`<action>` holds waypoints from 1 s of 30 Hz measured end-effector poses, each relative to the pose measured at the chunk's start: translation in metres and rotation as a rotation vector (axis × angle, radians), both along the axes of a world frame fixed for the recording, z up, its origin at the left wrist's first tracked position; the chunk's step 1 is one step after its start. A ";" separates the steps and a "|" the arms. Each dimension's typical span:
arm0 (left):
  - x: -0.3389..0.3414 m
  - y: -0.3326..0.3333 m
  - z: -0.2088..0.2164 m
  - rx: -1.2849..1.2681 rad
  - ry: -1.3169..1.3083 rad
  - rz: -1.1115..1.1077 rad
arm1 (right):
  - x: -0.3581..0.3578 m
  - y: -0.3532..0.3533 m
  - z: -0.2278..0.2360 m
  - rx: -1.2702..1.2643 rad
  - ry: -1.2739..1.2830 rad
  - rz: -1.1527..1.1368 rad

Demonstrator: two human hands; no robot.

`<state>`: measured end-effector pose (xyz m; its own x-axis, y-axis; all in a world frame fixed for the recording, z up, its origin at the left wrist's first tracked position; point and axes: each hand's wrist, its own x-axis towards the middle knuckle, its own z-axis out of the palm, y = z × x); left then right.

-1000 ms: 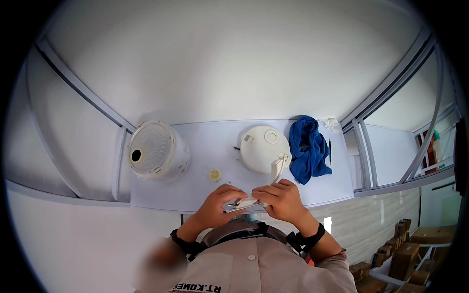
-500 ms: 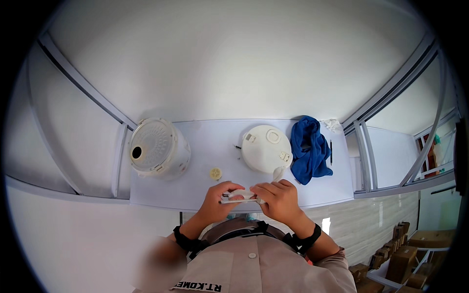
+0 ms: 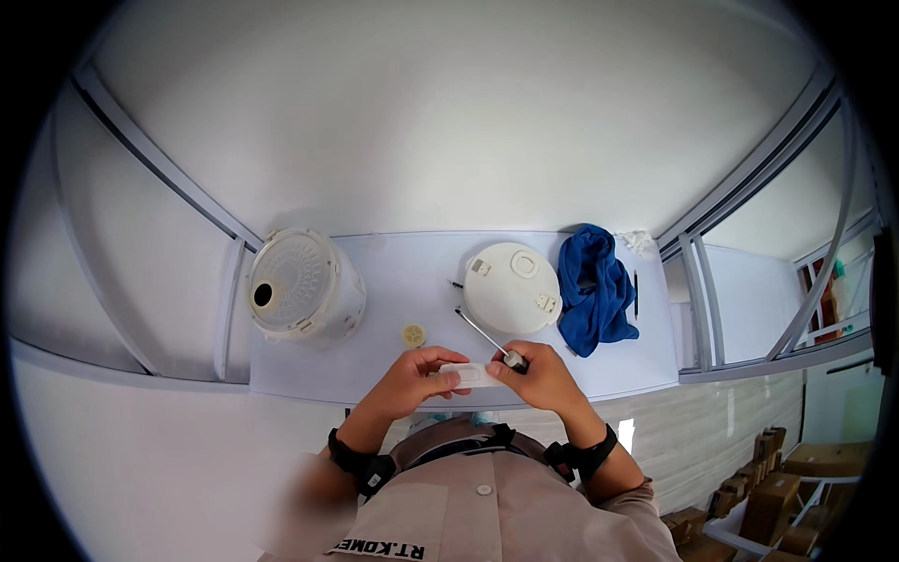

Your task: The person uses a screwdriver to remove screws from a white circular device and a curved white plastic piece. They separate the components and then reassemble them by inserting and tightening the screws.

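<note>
Near the front edge of the table, my left hand (image 3: 418,382) is closed on one end of a small white plastic piece (image 3: 468,375) with a raised oval outline. My right hand (image 3: 540,377) touches its other end with thumb and fingers. That same hand also grips a screwdriver (image 3: 485,330) by its handle, the metal shaft slanting away to the upper left. Beyond the tip lies a round white lid (image 3: 511,288) with a ring and small fittings on it. A small cream disc (image 3: 413,334) rests just beyond my left hand.
A white bucket-like container (image 3: 309,286) with a dark round hole in its top stands at the table's left end. To the right are a crumpled blue cloth (image 3: 596,290), a thin black pen-like stick (image 3: 636,294) and a crumpled white scrap (image 3: 639,242). Metal frames (image 3: 169,169) flank the table (image 3: 393,272).
The white piece has turned so its broad face shows. The screwdriver shaft now points away from me; the blurred white shape above my right hand no longer shows. Things on the table stay put.
</note>
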<state>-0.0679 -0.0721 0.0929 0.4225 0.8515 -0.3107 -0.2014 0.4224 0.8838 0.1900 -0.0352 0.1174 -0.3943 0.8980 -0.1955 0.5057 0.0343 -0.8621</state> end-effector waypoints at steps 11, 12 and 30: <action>-0.002 0.017 -0.032 -0.488 -0.289 0.357 | 0.020 0.013 0.004 -0.023 -0.021 -0.048; -0.007 0.019 -0.032 -0.489 -0.323 0.376 | 0.026 0.013 0.003 0.010 -0.015 -0.070; -0.009 0.020 0.000 0.369 0.651 -0.226 | 0.025 0.007 -0.020 -0.536 0.446 -0.215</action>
